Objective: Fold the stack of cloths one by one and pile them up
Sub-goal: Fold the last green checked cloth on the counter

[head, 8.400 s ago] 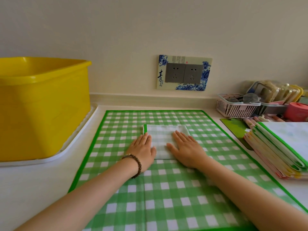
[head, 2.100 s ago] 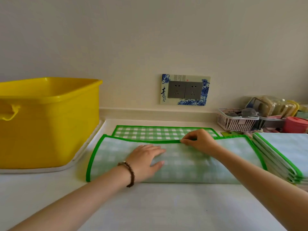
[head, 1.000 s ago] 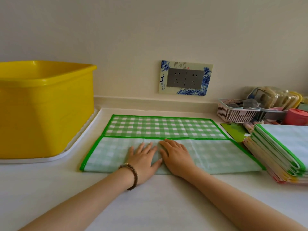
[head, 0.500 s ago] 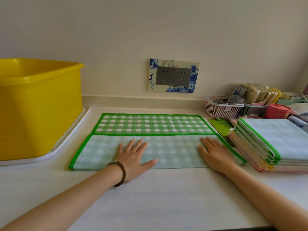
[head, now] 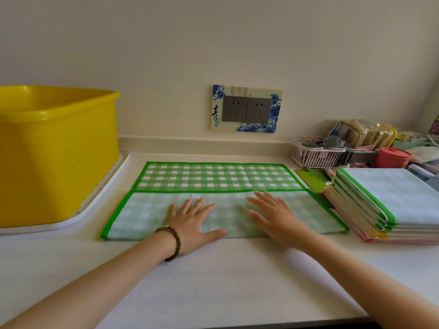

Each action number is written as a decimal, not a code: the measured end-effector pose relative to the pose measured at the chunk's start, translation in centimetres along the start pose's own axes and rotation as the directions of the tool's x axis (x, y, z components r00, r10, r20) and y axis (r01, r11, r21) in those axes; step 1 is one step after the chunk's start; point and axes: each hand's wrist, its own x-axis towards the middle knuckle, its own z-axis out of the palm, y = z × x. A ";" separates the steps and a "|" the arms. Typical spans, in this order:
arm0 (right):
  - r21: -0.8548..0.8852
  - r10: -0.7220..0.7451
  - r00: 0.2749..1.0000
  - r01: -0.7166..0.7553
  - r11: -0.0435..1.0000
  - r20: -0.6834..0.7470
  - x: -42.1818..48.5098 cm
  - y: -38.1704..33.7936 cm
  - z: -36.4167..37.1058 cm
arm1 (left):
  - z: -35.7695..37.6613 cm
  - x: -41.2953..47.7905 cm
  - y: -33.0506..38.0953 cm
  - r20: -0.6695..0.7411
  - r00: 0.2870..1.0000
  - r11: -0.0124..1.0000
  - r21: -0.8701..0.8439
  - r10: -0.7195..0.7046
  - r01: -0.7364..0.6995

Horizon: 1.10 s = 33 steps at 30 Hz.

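1. White table (head: 213, 281): bare near edge
2. Left grip (head: 192, 224), right grip (head: 273, 217): both spread flat, palms down, pinching nothing. Risk: uneven pressing may rumple or skew the fold
3. Green-checked, green-bordered fabric cloth (head: 142, 214): mid-table, part-folded. Pale near flap under both grips, checked strip beyond the fingertips
4. Layered stack of pastel cloths (head: 392, 198): far right, just beside the cloth

Look to the wall behind your counter: the only writing you can read stands on the blue-and-white decorative plate (head: 276, 115) around the two grey sockets (head: 234, 109), where a large black brush-written character 青 (head: 215, 112) sits at its left edge. Under it you have smaller characters (head: 217, 123), and along the plate's top some fine print (head: 238, 91) with a small red seal (head: 249, 95), all too small to read.
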 end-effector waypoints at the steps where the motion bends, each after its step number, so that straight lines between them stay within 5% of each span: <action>1: -0.006 -0.055 0.998 0.055 0.998 0.009 0.2 -1.1 0.4 | 0.0 0.0 0.0 -0.002 1.000 1.000 -0.004 -0.001 0.001; 33: -0.088 -0.044 0.987 0.059 0.994 0.156 0.4 -1.7 1.8 | -2.0 -5.3 -8.5 0.033 0.995 0.990 -0.094 -0.099 0.102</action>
